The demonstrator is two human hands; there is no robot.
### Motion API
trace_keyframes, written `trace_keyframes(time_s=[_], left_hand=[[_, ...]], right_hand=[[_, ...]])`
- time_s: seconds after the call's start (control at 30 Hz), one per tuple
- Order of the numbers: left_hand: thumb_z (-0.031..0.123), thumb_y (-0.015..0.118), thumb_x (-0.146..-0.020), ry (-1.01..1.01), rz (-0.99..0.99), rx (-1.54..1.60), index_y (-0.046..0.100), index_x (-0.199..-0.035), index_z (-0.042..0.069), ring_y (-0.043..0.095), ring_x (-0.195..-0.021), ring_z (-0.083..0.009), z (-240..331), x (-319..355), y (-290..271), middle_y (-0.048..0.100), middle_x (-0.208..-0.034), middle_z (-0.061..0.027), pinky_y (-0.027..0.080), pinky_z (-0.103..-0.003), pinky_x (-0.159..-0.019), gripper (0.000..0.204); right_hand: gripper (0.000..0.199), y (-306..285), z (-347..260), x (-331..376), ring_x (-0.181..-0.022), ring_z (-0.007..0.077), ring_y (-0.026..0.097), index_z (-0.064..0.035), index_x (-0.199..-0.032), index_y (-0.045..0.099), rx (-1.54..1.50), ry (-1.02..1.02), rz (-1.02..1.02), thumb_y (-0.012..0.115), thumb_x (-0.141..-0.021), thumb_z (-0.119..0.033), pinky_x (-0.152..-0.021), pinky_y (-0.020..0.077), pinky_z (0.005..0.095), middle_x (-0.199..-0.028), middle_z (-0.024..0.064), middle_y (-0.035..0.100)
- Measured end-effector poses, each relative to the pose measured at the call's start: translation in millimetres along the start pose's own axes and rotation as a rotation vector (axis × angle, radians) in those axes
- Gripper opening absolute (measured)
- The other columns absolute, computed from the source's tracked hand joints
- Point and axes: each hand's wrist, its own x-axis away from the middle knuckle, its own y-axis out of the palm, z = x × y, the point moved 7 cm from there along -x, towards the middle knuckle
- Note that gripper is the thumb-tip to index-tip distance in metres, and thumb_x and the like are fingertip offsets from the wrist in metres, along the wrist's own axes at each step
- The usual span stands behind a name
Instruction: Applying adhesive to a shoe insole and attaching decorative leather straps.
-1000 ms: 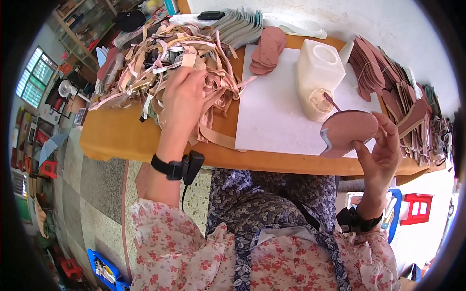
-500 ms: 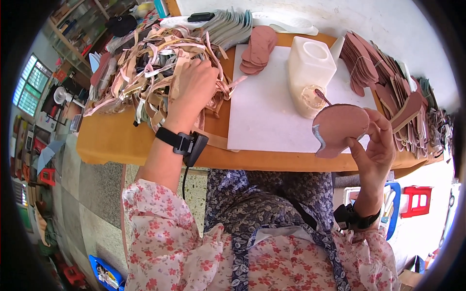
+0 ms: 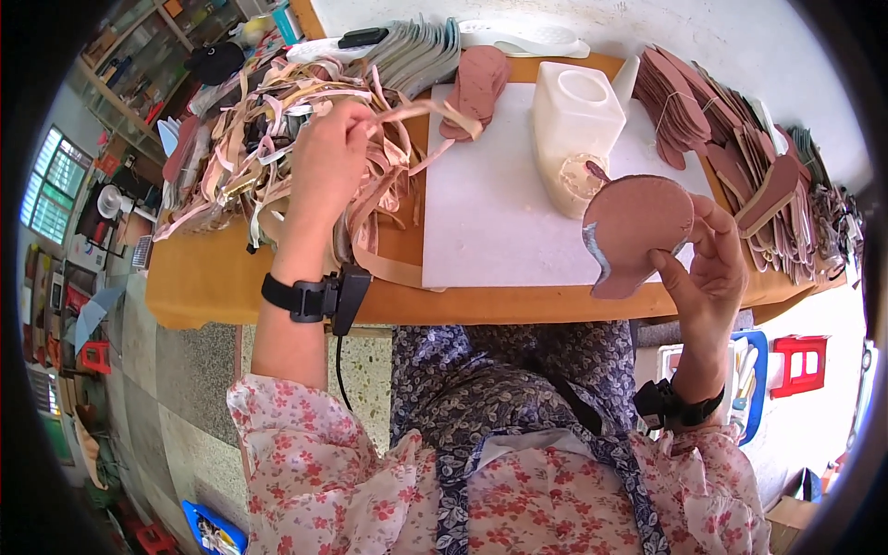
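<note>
My left hand [image 3: 330, 162] is closed, its thumb and fingers pinching a narrow pinkish-tan strip [image 3: 427, 107] whose free end reaches right, over the board. Below and beside that hand spreads a tangled heap of similar strips [image 3: 245, 153]. My right hand [image 3: 710, 264] grips a reddish-brown insole [image 3: 638, 231] between thumb and fingers, tilted above the board's right front. Along the insole's left edge runs a pale bluish-white streak. Just behind it sits a cut-open white plastic bottle [image 3: 578, 125] with crusted glue at its mouth and a dark-tipped stick [image 3: 598, 171] there.
A white board [image 3: 481, 231] covers the middle of the orange-brown table [image 3: 199, 287]. Loose insoles [image 3: 476, 88] lie at its back left. Stacked, tied insoles [image 3: 671, 106] crowd the right side. Grey curved pieces [image 3: 416, 55] and a white shoe-shaped form [image 3: 523, 39] line the wall.
My left hand has risen from the heap, drawing out a strip that now stretches right. My right hand still holds the insole, turned slightly and shifted a little left.
</note>
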Motion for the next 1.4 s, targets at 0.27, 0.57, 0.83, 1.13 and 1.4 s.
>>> trace_keyframes(time_s=[0.27,0.57,0.83,1.13,1.4], left_hand=[[-0.004,0.054,-0.086,-0.045,0.042,0.392,0.064,-0.105,0.004,0.058,-0.071,-0.0091,14,24,-14,0.066,-0.081,-0.0026,0.047,-0.024,-0.066,0.023],[0.024,0.058,-0.096,-0.264,-0.109,0.682,0.064,-0.104,0.001,0.051,-0.059,-0.008,38,62,-2,0.053,-0.066,0.0007,0.039,-0.023,-0.056,0.025],[0.039,0.043,-0.104,-0.275,-0.309,0.778,0.062,-0.114,0.002,0.052,-0.056,-0.0082,70,81,15,0.051,-0.06,-0.0006,0.038,-0.023,-0.058,0.043],[0.015,0.06,-0.096,-0.017,-0.114,0.836,0.063,-0.115,-0.001,0.06,-0.075,-0.0115,77,74,9,0.067,-0.087,-0.0069,0.047,-0.024,-0.069,0.024],[0.005,0.061,-0.092,0.044,0.067,0.588,0.063,-0.115,0.0,0.064,-0.08,-0.0159,105,74,-22,0.067,-0.093,-0.0096,0.051,-0.027,-0.072,0.024]], right_hand=[[0.054,1,0,0,-0.097,0.0118,0.062,0.0011,-0.123,0.055,-0.059,0.039,0.013,0.073,-0.072,0.009,-0.096,0.0428,0.0294,-0.104,0.0057,0.066],[0.053,8,-3,-1,-0.094,0.0115,0.062,0.001,-0.122,0.055,-0.05,0.01,-0.042,0.072,-0.073,0.01,-0.098,0.0397,0.0301,-0.095,0.0037,0.066],[0.051,22,-5,-1,-0.09,0.0094,0.061,0.0,-0.123,0.056,-0.031,0.056,-0.074,0.07,-0.075,0.009,-0.094,0.042,0.0278,-0.091,0.0022,0.066],[0.048,33,1,-2,-0.079,0.0063,0.056,-0.0054,-0.122,0.057,0.031,0.063,-0.096,0.069,-0.076,0.003,-0.083,0.0436,0.0254,-0.079,-0.0019,0.062],[0.048,30,1,-2,-0.077,0.0058,0.054,-0.0051,-0.123,0.057,0.028,0.04,-0.069,0.068,-0.077,0.003,-0.077,0.0423,0.0248,-0.078,-0.003,0.061]])
